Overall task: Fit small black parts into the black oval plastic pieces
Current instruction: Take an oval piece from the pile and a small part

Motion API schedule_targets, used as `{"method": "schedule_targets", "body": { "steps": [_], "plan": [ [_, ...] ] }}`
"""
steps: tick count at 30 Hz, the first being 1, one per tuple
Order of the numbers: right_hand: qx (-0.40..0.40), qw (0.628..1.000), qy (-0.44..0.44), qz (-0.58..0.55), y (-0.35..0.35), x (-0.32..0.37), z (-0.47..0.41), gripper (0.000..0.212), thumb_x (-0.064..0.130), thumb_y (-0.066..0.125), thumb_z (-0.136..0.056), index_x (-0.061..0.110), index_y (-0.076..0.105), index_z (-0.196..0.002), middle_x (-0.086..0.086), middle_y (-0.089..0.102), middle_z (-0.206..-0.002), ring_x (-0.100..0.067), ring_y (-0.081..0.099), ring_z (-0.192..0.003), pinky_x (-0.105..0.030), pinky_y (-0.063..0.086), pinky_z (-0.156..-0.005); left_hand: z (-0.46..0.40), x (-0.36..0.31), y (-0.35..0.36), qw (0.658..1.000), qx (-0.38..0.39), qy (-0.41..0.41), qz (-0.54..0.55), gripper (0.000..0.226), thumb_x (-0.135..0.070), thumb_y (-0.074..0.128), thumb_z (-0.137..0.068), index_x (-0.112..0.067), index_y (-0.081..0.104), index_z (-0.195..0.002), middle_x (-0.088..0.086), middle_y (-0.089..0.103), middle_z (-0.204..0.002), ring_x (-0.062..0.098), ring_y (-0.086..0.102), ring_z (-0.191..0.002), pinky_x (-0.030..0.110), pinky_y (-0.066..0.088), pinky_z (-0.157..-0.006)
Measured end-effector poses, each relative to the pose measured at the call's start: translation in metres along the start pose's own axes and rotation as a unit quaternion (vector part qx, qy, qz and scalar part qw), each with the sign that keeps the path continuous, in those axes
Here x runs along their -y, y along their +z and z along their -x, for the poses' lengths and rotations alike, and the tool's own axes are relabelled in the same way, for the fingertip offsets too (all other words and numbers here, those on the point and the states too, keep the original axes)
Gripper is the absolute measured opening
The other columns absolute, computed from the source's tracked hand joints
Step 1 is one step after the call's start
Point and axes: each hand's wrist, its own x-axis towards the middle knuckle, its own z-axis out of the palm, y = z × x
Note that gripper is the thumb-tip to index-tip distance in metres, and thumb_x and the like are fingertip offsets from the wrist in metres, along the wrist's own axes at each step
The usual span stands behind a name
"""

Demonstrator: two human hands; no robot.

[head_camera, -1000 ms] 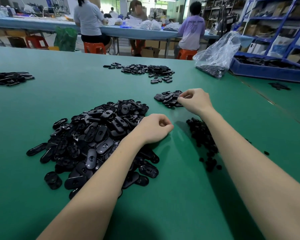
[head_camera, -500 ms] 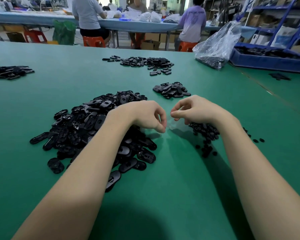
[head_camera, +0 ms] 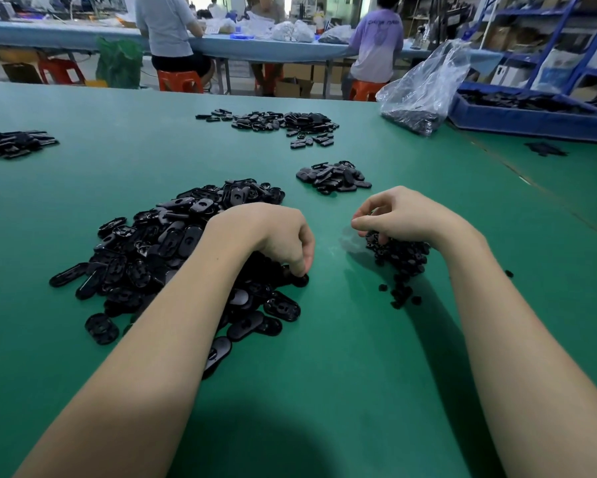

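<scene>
A big heap of black oval plastic pieces (head_camera: 159, 250) lies on the green table, left of centre. My left hand (head_camera: 276, 236) reaches down at the heap's right edge, its curled fingertips pinching an oval piece (head_camera: 298, 279) there. A smaller heap of small black parts (head_camera: 402, 258) lies to the right. My right hand (head_camera: 397, 215) sits on top of that heap with fingers curled down into the parts; whether it holds one is hidden. A small pile of oval pieces (head_camera: 333, 177) lies just beyond both hands.
Further piles of black pieces lie at the far centre (head_camera: 283, 124) and far left (head_camera: 12, 143). A clear plastic bag (head_camera: 423, 91) and a blue tray (head_camera: 531, 115) stand at the back right. People sit at another table behind.
My right hand drew back from the far small pile and came down onto the heap of small parts. My left hand dropped to the right edge of the oval heap.
</scene>
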Motion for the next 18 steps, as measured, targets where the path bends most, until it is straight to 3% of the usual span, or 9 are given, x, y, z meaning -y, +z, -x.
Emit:
{"method": "schedule_targets", "body": {
  "steps": [3, 6, 9, 12, 18],
  "plan": [
    [-0.015, 1.0, 0.007, 0.018, -0.002, -0.004, -0.002, 0.008, 0.036, 0.071, -0.091, 0.03, 0.075, -0.087, 0.014, 0.077, -0.079, 0.003, 0.061, -0.053, -0.023, 0.045, -0.068, -0.002, 0.0, -0.001, 0.997, -0.059, 0.022, 0.034, 0.01, -0.019, 0.072, -0.078, -0.029, 0.073, -0.077, -0.016, 0.071, -0.073, 0.01, 0.063, -0.067, 0.031, 0.057, -0.075],
    [-0.036, 0.998, 0.017, 0.049, -0.002, -0.008, -0.003, 0.004, 0.035, 0.075, -0.087, 0.033, 0.078, -0.084, 0.013, 0.074, -0.085, 0.001, 0.062, -0.072, -0.02, 0.043, -0.065, -0.006, 0.0, -0.001, 0.991, -0.11, 0.039, 0.061, 0.011, -0.021, 0.071, -0.081, -0.031, 0.071, -0.078, -0.02, 0.071, -0.077, 0.002, 0.06, -0.068, 0.023, 0.046, -0.067],
    [-0.03, 0.996, 0.033, 0.071, -0.002, -0.012, -0.004, 0.006, 0.03, 0.078, -0.082, 0.035, 0.079, -0.079, 0.016, 0.075, -0.087, -0.004, 0.066, -0.089, -0.024, 0.051, -0.075, -0.009, 0.001, 0.003, 0.984, -0.15, 0.044, 0.08, 0.012, -0.019, 0.067, -0.085, -0.03, 0.069, -0.08, -0.015, 0.071, -0.084, 0.003, 0.06, -0.07, 0.021, 0.043, -0.064],
    [-0.018, 0.996, 0.05, 0.074, -0.001, -0.014, -0.004, 0.011, 0.027, 0.081, -0.077, 0.037, 0.079, -0.077, 0.016, 0.075, -0.082, -0.008, 0.069, -0.091, -0.032, 0.057, -0.088, -0.009, 0.002, 0.005, 0.984, -0.151, 0.038, 0.084, 0.016, -0.017, 0.062, -0.086, -0.032, 0.067, -0.084, -0.012, 0.071, -0.088, 0.003, 0.06, -0.07, 0.021, 0.043, -0.063],
    [-0.011, 0.994, 0.061, 0.085, 0.003, -0.013, -0.003, 0.018, 0.028, 0.082, -0.072, 0.045, 0.078, -0.076, 0.015, 0.075, -0.085, -0.012, 0.07, -0.092, -0.036, 0.058, -0.092, -0.009, 0.0, 0.007, 0.985, -0.147, 0.044, 0.075, 0.024, -0.016, 0.058, -0.087, -0.036, 0.073, -0.086, -0.015, 0.071, -0.092, -0.014, 0.052, -0.05, 0.017, 0.04, -0.059]
  ]
}}
